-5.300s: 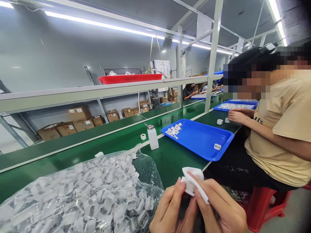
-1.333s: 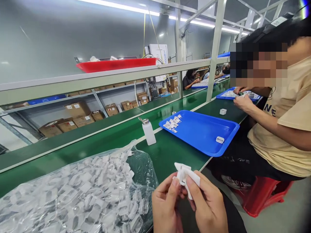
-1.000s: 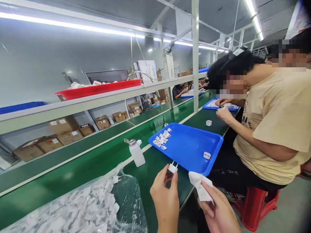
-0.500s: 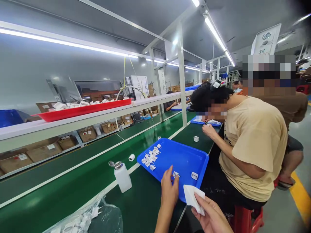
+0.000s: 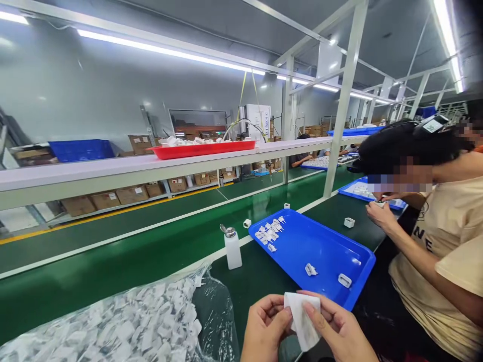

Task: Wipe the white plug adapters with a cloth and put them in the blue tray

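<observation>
Moved: from my remote seat I see the left hand (image 5: 266, 327) and right hand (image 5: 337, 327) back together at the bottom of the head view, and a white plug adapter (image 5: 311, 269) now lies in the blue tray (image 5: 332, 233), where the left hand was a moment ago.

Fingers: both hands are closed on the white wipe (image 5: 302, 319), the right thumb and fingers pinching its face and the left fingers curled against its left edge. I can't tell whether anything is folded inside it.

Wipe position: it sits between my two hands, above the edge of the green conveyor bench (image 5: 260, 276) and just below the tray's near corner.

Handling: I judge it light, soft and limp, so I'd take it by a corner or a fold, where it won't flop.

Pointing: its long axis runs nearly upright in view, leaning slightly, with the free end hanging down.

Beside it: a clear plastic bag (image 5: 113, 317) of white adapters lies to the left, with a pump bottle (image 5: 233, 251) beyond.

Co-worker: their hands (image 5: 382, 216) work at a second blue tray (image 5: 352, 191), well apart from mine.
</observation>
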### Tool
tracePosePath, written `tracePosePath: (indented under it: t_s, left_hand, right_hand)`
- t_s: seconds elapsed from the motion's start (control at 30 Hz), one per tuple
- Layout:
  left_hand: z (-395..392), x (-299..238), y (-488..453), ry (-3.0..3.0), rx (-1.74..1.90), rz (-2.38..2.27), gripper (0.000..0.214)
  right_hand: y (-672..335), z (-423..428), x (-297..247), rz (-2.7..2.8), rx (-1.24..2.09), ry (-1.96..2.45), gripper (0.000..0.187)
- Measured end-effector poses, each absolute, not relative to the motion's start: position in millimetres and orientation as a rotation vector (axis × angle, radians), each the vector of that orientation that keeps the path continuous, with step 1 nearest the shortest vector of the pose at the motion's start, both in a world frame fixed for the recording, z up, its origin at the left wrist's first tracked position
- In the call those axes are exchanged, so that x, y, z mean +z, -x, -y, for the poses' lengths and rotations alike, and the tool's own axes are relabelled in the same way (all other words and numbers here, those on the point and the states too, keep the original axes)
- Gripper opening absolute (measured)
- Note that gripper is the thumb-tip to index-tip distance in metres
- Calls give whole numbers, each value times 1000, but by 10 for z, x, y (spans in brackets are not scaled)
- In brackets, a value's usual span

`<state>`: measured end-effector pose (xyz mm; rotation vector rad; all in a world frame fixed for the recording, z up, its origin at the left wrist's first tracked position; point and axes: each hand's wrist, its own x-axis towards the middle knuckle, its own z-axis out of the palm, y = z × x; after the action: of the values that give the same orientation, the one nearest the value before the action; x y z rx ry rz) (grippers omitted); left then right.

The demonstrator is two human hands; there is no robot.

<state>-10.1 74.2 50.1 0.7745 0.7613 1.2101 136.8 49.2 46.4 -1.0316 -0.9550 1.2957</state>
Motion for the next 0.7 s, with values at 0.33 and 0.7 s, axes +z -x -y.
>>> tracePosePath:
  t_s: [0.33,0.7]
  left_hand:
    - [-590,516,330,-799,1187,-733,46]
    - [-498,441,266,-846,1204,-784,57]
  right_hand:
    - [-1288,-284,432,1407,972,1134,43]
    - [-1340,-304,363,1933,-19,1443,24]
